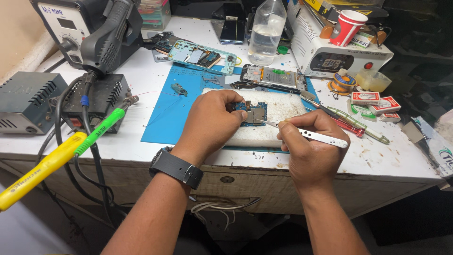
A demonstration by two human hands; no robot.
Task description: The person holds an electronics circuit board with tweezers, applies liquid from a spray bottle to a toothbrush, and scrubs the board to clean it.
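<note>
Left grip [212, 120] clenched on the blue circuit board [251, 113], right grip [309, 146] pinching silver tweezers [306, 134] at it.

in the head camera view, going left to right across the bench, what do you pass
Grey box → yellow tool → left hand → circuit board → right hand with tweezers → matchboxes.

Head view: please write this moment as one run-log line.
left hand: holds blue circuit board | right hand: holds tweezers, tips at board | base: white pad

Small blue circuit board [254, 113], flat, pinned
</note>
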